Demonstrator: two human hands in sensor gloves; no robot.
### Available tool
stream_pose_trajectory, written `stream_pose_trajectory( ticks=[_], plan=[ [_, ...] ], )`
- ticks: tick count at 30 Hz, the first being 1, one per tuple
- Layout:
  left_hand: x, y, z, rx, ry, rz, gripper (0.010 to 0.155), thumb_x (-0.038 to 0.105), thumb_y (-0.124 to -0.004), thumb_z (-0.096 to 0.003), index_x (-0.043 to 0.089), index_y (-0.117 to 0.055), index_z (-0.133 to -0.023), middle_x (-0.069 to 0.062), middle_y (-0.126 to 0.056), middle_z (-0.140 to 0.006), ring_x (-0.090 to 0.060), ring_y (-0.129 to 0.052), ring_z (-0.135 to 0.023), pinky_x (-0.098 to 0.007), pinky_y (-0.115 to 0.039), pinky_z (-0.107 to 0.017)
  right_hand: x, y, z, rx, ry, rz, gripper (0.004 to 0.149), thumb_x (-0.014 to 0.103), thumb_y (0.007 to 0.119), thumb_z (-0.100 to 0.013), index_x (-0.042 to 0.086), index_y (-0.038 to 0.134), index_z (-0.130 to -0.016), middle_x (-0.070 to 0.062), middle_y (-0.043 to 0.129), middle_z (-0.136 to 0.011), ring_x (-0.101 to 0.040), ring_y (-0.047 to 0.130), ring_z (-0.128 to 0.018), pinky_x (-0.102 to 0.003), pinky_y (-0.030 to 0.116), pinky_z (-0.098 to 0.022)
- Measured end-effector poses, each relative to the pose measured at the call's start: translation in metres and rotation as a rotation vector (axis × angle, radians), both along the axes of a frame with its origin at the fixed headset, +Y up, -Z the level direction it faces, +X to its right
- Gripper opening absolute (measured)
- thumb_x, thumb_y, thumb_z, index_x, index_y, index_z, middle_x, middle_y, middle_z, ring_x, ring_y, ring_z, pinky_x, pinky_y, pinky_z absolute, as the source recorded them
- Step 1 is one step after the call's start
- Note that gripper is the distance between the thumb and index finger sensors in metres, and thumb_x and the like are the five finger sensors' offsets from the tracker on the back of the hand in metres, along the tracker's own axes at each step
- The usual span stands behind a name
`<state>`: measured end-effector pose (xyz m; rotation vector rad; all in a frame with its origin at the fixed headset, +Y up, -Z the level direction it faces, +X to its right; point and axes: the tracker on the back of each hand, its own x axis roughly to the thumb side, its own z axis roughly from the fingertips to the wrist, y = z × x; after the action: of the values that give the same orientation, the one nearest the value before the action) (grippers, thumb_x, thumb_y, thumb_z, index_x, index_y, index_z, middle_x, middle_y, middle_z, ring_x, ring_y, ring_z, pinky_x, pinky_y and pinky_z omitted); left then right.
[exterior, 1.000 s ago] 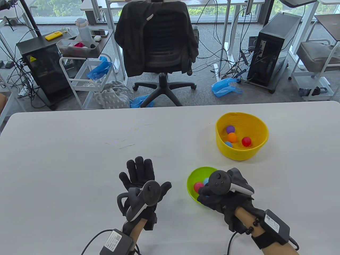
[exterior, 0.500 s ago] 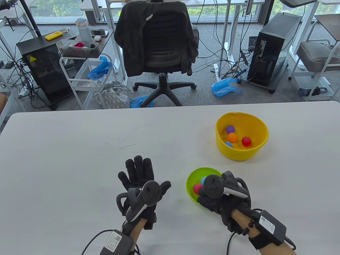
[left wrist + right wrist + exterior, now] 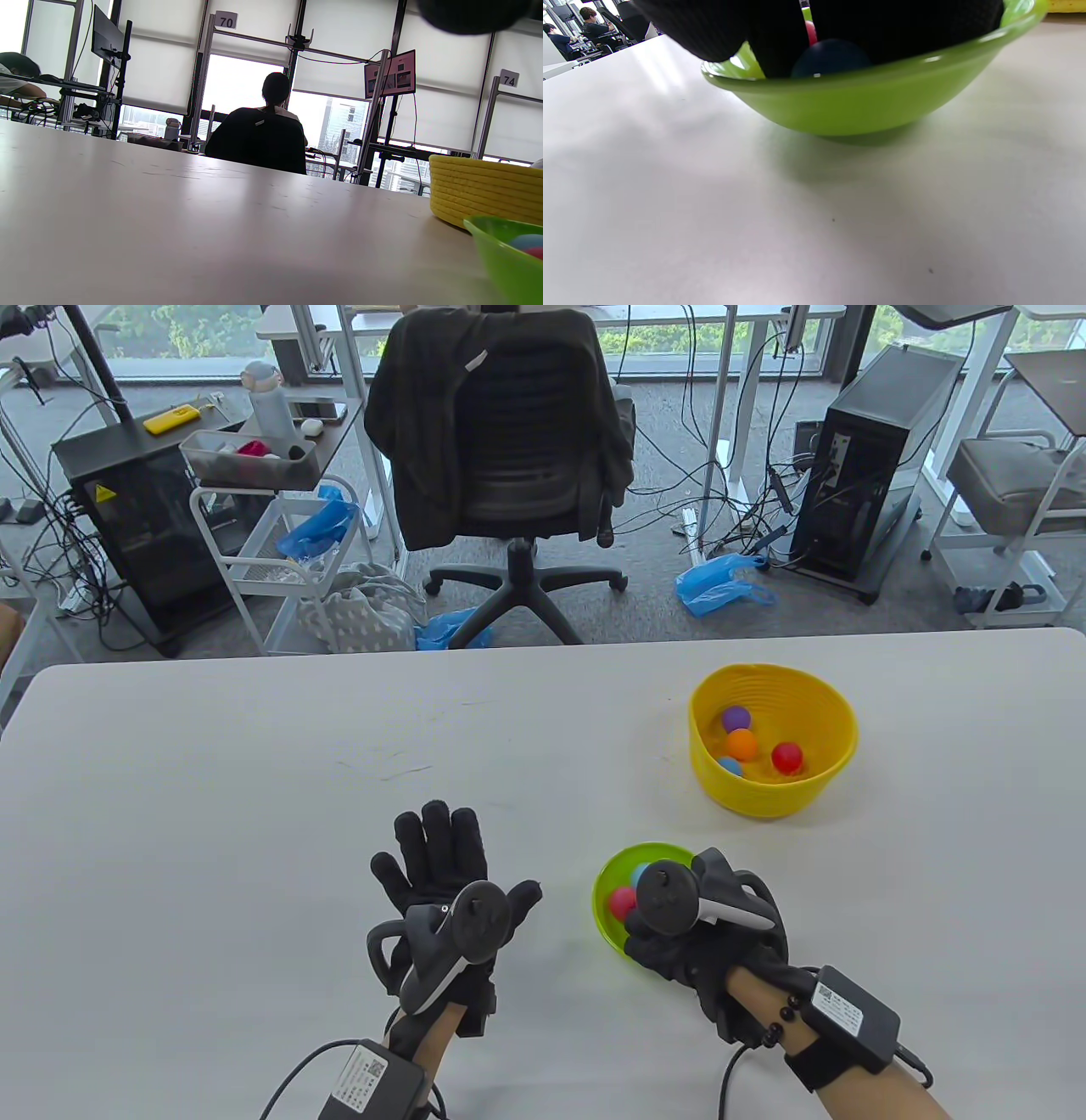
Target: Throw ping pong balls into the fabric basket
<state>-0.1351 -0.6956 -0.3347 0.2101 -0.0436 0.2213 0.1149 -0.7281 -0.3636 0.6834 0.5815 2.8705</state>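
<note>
Fingers (image 3: pixel 441 836) of left hand (image 3: pixel 445 891) lie spread flat left of green bowl (image 3: pixel 607 929) in table view, yellow basket (image 3: pixel 768 797) beyond it; right wrist view: right hand (image 3: pixel 840 25) dips into bowl, grip undeterminable.

A: What stands beyond the white surface (image 3: pixel 254 780)?
B: A black office chair (image 3: pixel 509 449) with a dark jacket over its back.
A: And on the floor?
B: A black computer tower (image 3: pixel 874 449), blue plastic bags (image 3: pixel 721 589), and a white cart (image 3: pixel 280 560).
</note>
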Motion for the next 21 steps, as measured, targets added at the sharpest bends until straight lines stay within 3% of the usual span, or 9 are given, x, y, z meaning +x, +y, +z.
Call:
stream_pose_trajectory(
  ticks=[6, 13, 21],
  plan=[
    [0.000, 0.000, 0.000, -0.003, -0.002, -0.004, 0.103, 0.067, -0.071, -0.0432, 0.013, -0.024, -0.116, -0.016, -0.008, -0.124, -0.048, -0.006, -0.112, -0.078, -0.014, -0.074, 0.002, 0.004, 0.000, 0.078, 0.007, -0.015, 0.048, 0.036, 0.082, -0.053, 0.016, 0.080, -0.097, -0.024, 0.072, -0.106, -0.050, 0.086, -0.079, -0.060, 0.076, -0.057],
    [0.002, -0.001, 0.000, -0.008, -0.010, -0.007, 0.103, 0.067, -0.071, -0.0432, 0.013, -0.024, -0.116, -0.016, -0.008, -0.124, -0.048, -0.006, -0.112, -0.078, -0.014, -0.074, 0.014, 0.027, 0.007, 0.198, 0.029, -0.109, 0.050, 0.033, 0.090, -0.049, 0.016, 0.080, -0.095, -0.021, 0.076, -0.103, -0.045, 0.091, -0.073, -0.055, 0.079, -0.054],
    [0.004, -0.002, 0.000, -0.008, -0.024, -0.006, 0.103, 0.067, -0.071, -0.0432, 0.012, -0.024, -0.116, -0.016, -0.008, -0.124, -0.048, -0.006, -0.112, -0.078, -0.014, -0.074, 0.050, 0.052, 0.012, 0.293, 0.031, -0.416, 0.050, 0.035, 0.088, -0.049, 0.019, 0.078, -0.096, -0.017, 0.079, -0.101, -0.041, 0.094, -0.070, -0.052, 0.082, -0.051]
  ],
)
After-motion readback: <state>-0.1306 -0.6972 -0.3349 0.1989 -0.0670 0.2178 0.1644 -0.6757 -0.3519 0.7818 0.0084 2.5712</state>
